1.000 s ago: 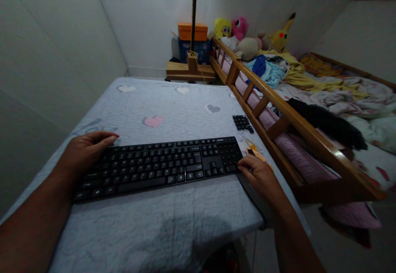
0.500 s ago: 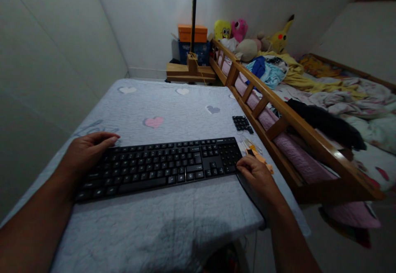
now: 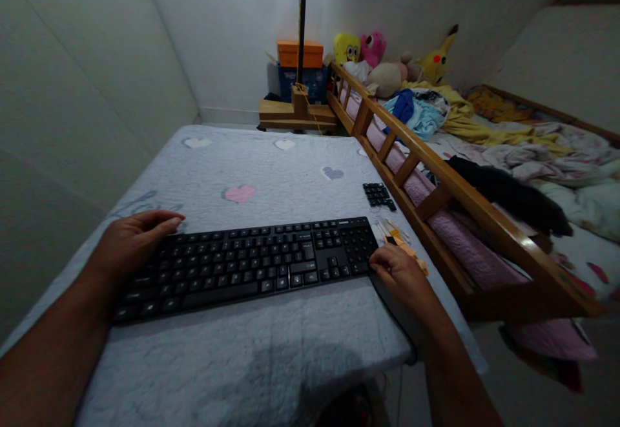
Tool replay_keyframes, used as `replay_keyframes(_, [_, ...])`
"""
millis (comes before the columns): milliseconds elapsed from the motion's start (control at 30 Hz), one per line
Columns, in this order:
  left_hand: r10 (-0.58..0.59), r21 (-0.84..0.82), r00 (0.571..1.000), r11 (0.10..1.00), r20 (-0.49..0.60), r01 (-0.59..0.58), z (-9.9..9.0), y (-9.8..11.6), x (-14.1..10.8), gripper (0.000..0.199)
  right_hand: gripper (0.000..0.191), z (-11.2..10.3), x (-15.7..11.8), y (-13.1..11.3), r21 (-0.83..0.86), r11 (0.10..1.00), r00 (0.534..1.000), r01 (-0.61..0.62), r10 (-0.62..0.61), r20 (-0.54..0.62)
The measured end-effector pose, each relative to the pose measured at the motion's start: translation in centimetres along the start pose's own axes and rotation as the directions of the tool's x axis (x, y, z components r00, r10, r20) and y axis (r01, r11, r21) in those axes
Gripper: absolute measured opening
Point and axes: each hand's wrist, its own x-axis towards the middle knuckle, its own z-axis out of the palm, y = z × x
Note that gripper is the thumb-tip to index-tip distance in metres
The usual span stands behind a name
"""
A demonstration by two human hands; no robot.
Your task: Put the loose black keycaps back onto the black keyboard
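Observation:
A black computer keyboard [image 3: 252, 262] lies slightly slanted on a pale blue quilted cover. My left hand [image 3: 133, 239] is at its left end, fingers closed around the upper left corner; the fingertips lie along the back edge. My right hand [image 3: 397, 269] is closed at the lower right corner, thumb and fingers pinched against the keyboard's edge. The number pad area [image 3: 357, 246] looks to have small round stubs in place of keycaps. Beyond the right end lies a block of loose black keycaps [image 3: 379, 196]. Small orange-and-clear items [image 3: 400, 239] lie partly behind my right hand.
A wooden bed rail [image 3: 436, 185] runs along the right side, with clothes and plush toys on the bed behind it. At the far end stand a wooden stand base [image 3: 295, 114], an orange box [image 3: 300, 53] and a blue box [image 3: 314, 84]. A wall [image 3: 82, 78] borders the left.
The keyboard's left end has shifted slightly left and toward me, with my left hand beside it. My right hand stays at the right corner, nearly unmoved.

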Motion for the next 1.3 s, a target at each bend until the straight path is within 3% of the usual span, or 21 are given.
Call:
replay_keyframes(133, [0.015, 0.018, 1.000, 1.000, -0.004, -0.015, -0.1, 0.0, 0.0, 0.049, 0.015, -0.8, 0.5, -0.3, -0.060, 0.998, 0.997, 0.023, -0.019, 0.080])
replay_keyframes(233, [0.007, 0.018, 1.000, 1.000, -0.006, -0.006, -0.2, -0.1, 0.0, 0.049, 0.013, -2.7, 1.4, -0.1, -0.031, 0.999, 0.997, 0.034, -0.032, 0.073])
replay_keyframes(333, [-0.002, 0.023, 1.000, 1.000, -0.008, 0.002, -0.2, -0.2, 0.0, 0.050, 0.016, -5.1, 3.5, 1.4, -0.016, 0.999, 0.996, -0.033, 0.031, -0.086])
replay_keyframes(467, [-0.015, 0.031, 1.000, 0.999, -0.004, 0.015, -0.2, 0.1, -0.1, 0.050, 0.020, -6.7, 7.9, 4.9, -0.070, 0.968, 0.932, -0.239, 0.209, -0.295])
replay_keyframes(533, [-0.020, 0.031, 1.000, 0.999, -0.010, 0.020, -0.2, 0.4, -0.2, 0.050, 0.019, -6.5, 9.9, 6.5, -0.126, 0.939, 0.907, -0.321, 0.267, -0.325])
replay_keyframes(667, [-0.030, 0.020, 0.999, 0.999, -0.015, 0.031, -0.2, 0.8, -0.4, 0.050, 0.021, -4.5, 12.1, 8.5, -0.149, 0.920, 0.891, -0.363, 0.296, -0.343])
replay_keyframes(833, [-0.029, 0.029, 1.000, 0.999, -0.005, 0.029, -0.3, 1.3, -0.5, 0.051, 0.027, -2.8, 12.2, 9.2, -0.161, 0.910, 0.886, -0.382, 0.311, -0.344])
replay_keyframes(1067, [-0.071, 0.021, 0.997, 0.997, -0.021, 0.071, -0.2, 2.5, -1.1, 0.052, 0.021, -2.8, 12.3, 9.1, -0.179, 0.905, 0.886, -0.385, 0.309, -0.346])
replay_keyframes(1300, [-0.035, 0.030, 0.999, 0.999, -0.004, 0.035, -0.3, 0.7, -0.3, 0.050, 0.022, -2.8, 12.3, 9.3, -0.110, 0.917, 0.869, -0.384, 0.319, -0.378])
